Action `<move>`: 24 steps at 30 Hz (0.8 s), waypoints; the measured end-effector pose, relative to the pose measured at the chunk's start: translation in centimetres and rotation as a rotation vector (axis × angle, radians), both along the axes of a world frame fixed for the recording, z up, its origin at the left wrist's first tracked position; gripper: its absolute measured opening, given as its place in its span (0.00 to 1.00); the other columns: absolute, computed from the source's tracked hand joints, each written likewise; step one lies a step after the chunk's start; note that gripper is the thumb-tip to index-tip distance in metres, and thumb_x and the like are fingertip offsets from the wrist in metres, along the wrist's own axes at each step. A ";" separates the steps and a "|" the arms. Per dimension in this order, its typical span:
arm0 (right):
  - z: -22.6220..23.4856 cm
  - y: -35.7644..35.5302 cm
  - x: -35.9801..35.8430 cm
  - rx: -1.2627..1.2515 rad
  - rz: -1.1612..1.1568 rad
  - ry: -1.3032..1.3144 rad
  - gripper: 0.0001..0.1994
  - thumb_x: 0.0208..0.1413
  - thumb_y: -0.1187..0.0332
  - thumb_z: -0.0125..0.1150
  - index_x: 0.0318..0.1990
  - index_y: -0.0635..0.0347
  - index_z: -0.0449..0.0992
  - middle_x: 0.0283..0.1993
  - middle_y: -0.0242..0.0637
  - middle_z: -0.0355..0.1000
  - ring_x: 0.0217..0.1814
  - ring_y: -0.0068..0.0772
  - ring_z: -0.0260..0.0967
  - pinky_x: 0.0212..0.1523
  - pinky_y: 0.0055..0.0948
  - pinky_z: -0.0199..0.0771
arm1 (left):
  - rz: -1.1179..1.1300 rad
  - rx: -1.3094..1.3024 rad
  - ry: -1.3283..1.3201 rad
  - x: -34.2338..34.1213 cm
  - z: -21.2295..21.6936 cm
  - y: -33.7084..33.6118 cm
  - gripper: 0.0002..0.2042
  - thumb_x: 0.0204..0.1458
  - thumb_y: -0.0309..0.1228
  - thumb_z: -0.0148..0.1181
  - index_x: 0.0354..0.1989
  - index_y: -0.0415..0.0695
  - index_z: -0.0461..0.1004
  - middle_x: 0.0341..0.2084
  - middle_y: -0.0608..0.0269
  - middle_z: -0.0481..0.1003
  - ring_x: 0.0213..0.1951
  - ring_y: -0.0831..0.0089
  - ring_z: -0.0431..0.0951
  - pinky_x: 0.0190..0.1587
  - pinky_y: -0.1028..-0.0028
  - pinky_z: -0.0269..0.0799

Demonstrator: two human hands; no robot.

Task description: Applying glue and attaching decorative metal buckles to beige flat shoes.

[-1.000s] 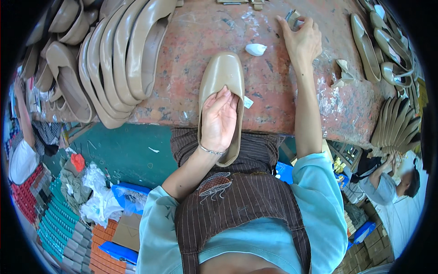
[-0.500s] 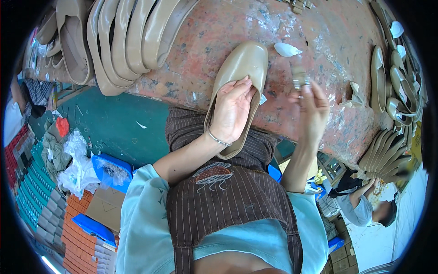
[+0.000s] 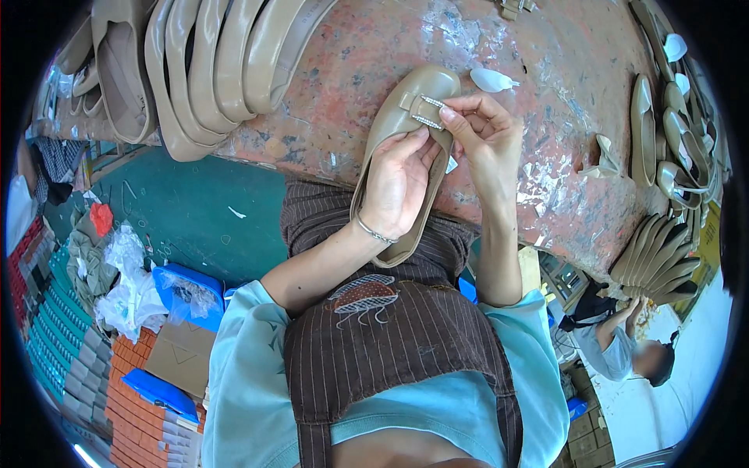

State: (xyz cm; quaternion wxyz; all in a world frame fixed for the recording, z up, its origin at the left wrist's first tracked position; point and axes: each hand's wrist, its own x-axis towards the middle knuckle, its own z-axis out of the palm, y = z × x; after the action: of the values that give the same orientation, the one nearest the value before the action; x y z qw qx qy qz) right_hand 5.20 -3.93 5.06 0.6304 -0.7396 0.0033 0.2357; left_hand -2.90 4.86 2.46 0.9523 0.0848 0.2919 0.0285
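A beige flat shoe (image 3: 427,80) points its toe away from me at the table's near edge. My left hand (image 3: 396,183) is closed around it, with the fingers inside the opening and the thumb near the top of the vamp. Across the vamp lies a beige bow ornament (image 3: 409,104) with a sparkling rhinestone buckle. My right hand (image 3: 488,140) pinches the ornament's right end between thumb and fingers, against the shoe. Just beyond that hand, a small white squeeze bottle (image 3: 490,79) with a pointed tip lies on the table.
The worn red-brown table (image 3: 343,86) carries a row of beige shoes (image 3: 207,78) at the left and more shoes (image 3: 644,132) at the right. A crumpled pale scrap (image 3: 602,158) lies near those. Another bow ornament (image 3: 511,8) sits far back. A person (image 3: 624,351) works at the lower right.
My right hand has moved left with the bow ornament, from beside the shoe onto its vamp. My left hand keeps its hold on the shoe.
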 end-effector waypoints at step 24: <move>-0.8 -0.3 -1.7 -0.098 -0.101 -0.253 0.11 0.47 0.77 0.65 0.36 0.61 0.70 0.27 0.26 0.68 0.24 0.12 0.64 0.20 0.15 0.63 | -0.098 0.095 0.246 1.4 1.5 0.7 0.10 0.54 0.33 0.60 0.40 0.41 0.74 0.37 0.65 0.76 0.38 0.79 0.76 0.40 0.79 0.72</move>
State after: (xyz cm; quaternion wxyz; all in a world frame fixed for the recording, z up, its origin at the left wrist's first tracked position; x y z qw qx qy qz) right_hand 3.47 -4.25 4.28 0.6000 -0.7922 -0.0275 0.1083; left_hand -1.47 5.52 4.00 0.9045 0.1469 0.4002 -0.0151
